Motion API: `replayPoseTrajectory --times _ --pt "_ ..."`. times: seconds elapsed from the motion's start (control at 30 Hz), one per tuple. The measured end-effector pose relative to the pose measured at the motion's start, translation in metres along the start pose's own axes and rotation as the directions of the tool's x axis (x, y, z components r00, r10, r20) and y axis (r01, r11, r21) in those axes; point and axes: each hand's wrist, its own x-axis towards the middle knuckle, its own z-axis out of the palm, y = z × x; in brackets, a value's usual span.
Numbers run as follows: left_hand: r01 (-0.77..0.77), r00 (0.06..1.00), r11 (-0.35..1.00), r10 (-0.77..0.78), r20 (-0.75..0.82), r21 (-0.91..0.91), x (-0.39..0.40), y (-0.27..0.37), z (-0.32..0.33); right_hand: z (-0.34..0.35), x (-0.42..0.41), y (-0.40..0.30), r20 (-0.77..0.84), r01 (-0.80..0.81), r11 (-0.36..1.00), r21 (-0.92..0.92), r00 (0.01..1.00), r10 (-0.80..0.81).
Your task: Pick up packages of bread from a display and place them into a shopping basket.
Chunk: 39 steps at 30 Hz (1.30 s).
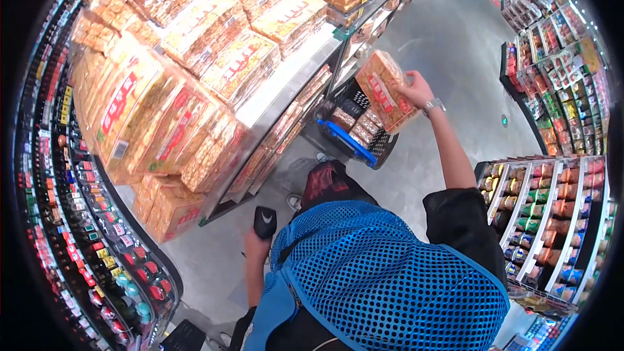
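Note:
My right hand (417, 90), with a metal watch at the wrist, grips the edge of a clear-wrapped pack of golden snack blocks (382, 90) with a red label. The pack is tilted above a black shopping basket (385, 148) with a blue rim or handle (346, 141). Several wrapped packs (363, 129) lie in the basket. My left hand (257, 246) is low beside my body, its fingers around a small black item (264, 223) bearing a white swoosh. The item's kind is unclear, and most of those fingers are hidden.
A display stand (287, 75) piled with large wrapped snack packs (243, 61) rises ahead and to the left, with more packs on shelves below. Curved shelving (122, 248) full of small goods runs along the far left. Shelves of packaged goods (541, 209) stand at the right.

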Motion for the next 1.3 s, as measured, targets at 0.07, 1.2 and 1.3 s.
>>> replayPoseTrajectory --times 0.07,1.2,1.3 --pt "0.162 0.987 0.987 -0.162 0.016 -0.003 -0.007 -0.018 0.019 0.020 0.036 0.003 0.031 0.058 0.980 -0.188 0.998 -0.053" --pt "0.847 0.483 0.508 -0.858 0.174 0.154 0.070 0.077 0.116 0.541 0.325 0.191 0.707 0.297 0.819 -0.491 0.686 0.175" --pt "0.841 0.479 0.508 -0.860 0.179 0.189 0.079 0.077 0.123 0.566 0.312 0.219 0.682 0.272 0.837 -0.474 0.715 0.154"
